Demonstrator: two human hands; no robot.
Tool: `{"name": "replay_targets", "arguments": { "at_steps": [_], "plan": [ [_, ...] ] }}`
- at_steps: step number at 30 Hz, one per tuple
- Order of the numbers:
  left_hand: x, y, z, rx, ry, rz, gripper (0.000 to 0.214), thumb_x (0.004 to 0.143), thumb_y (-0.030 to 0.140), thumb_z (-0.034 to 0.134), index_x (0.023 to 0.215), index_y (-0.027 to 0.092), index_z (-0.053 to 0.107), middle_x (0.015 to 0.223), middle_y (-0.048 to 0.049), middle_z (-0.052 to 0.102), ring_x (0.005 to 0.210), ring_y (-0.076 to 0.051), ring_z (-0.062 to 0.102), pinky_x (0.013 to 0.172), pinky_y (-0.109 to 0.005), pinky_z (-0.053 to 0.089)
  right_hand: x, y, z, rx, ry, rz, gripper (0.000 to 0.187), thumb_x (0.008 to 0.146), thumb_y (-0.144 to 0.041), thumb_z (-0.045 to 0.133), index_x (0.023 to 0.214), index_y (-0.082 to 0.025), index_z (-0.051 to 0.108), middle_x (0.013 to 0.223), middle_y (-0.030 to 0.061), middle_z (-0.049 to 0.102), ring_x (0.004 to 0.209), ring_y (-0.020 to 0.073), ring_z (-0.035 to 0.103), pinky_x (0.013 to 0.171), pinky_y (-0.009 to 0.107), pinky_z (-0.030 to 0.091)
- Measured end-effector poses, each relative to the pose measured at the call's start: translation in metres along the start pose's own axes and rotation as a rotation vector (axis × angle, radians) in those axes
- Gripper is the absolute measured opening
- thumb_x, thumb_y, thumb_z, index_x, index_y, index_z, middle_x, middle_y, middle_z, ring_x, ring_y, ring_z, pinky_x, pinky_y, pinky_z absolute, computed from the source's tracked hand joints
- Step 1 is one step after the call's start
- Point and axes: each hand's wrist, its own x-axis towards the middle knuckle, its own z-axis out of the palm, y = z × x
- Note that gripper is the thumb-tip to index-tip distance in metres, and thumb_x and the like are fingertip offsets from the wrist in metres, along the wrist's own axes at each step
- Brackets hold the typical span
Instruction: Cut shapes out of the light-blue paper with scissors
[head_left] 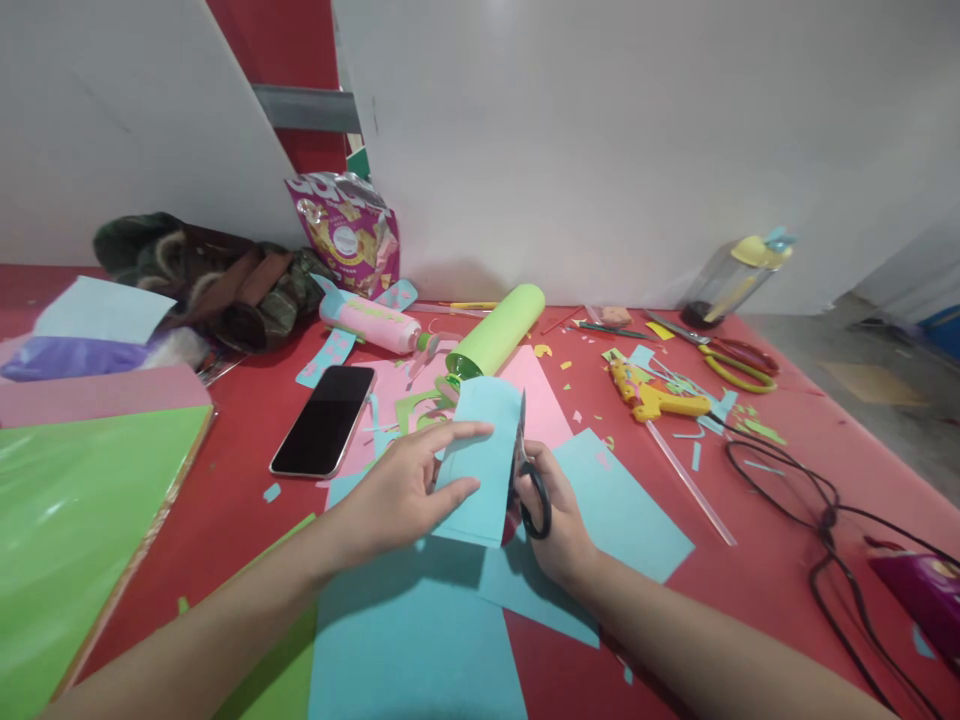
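Observation:
My left hand grips a folded piece of light blue paper, thumb and index finger lying on its near face. In my right hand is a pair of scissors with dark handles, the blades upright along the paper's right edge. How far the blades are apart is hard to see. Below both hands lie larger light blue sheets. Just beyond the held paper, a green paper-wrapped bottle lies on its side. A pink-wrapped bottle with blue paper strips lies farther left.
A phone rests left of my hands. To the right are a yellow glue gun with a black cable, a clear glue stick, and more scissors. Paper scraps litter the red table. Green packaged paper covers the left side.

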Motion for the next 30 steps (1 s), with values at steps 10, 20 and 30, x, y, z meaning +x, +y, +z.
{"name": "replay_targets", "arguments": {
  "at_steps": [10, 20, 30],
  "plan": [
    [0.001, 0.004, -0.008, 0.075, -0.014, 0.022, 0.040, 0.074, 0.023, 0.050, 0.112, 0.014, 0.052, 0.051, 0.0097, 0.019, 0.041, -0.007, 0.019, 0.037, -0.016, 0.022, 0.000, -0.004, 0.001, -0.031, 0.008, 0.001, 0.036, 0.072, -0.051, 0.055, 0.090, -0.020, 0.045, 0.057, -0.0063, 0.048, 0.044, 0.0083, 0.047, 0.043, 0.022, 0.040],
    [0.000, 0.005, -0.012, 0.046, -0.043, 0.031, 0.040, 0.074, 0.022, 0.050, 0.112, 0.013, 0.052, 0.052, 0.0098, 0.016, 0.041, -0.006, 0.019, 0.036, -0.016, 0.019, -0.001, 0.000, 0.001, -0.008, -0.015, 0.017, 0.036, 0.074, -0.050, 0.054, 0.092, -0.020, 0.043, 0.058, -0.0059, 0.049, 0.044, 0.0083, 0.046, 0.043, 0.021, 0.039],
    [0.000, 0.003, -0.010, 0.052, -0.045, 0.043, 0.040, 0.074, 0.020, 0.051, 0.113, 0.014, 0.051, 0.051, 0.0102, 0.014, 0.041, -0.006, 0.018, 0.035, -0.016, 0.015, -0.002, 0.004, -0.002, 0.031, -0.020, 0.010, 0.038, 0.075, -0.052, 0.052, 0.095, -0.021, 0.044, 0.058, -0.0047, 0.050, 0.045, 0.0100, 0.047, 0.045, 0.023, 0.037]
  ]
}}
